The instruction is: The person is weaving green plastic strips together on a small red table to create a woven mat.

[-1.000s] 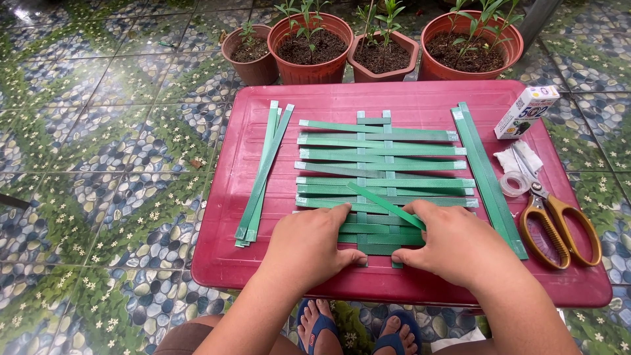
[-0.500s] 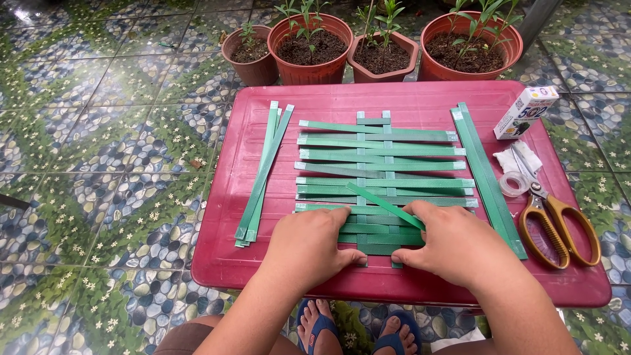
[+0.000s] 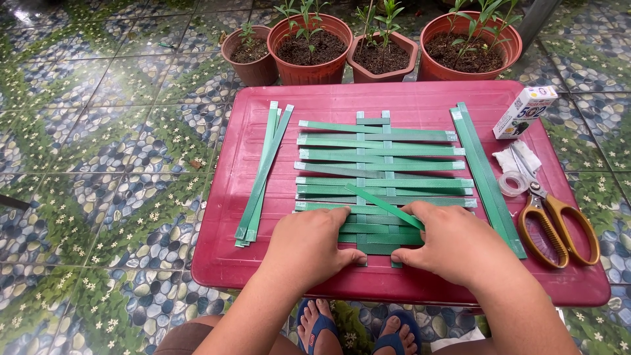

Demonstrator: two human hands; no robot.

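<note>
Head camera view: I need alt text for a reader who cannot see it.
Two bare hands, left hand and right hand, press flat on the near edge of a woven mat of green plastic strips lying on a red plastic tray table. Loose green strips lie left of it; orange-handled scissors lie right.

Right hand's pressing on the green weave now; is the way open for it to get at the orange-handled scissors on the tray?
Probably yes. The right hand lies on the woven green strips, and the scissors lie just to its right on the red tray. Only flat loose strips lie between; nothing upright blocks the way.
</note>
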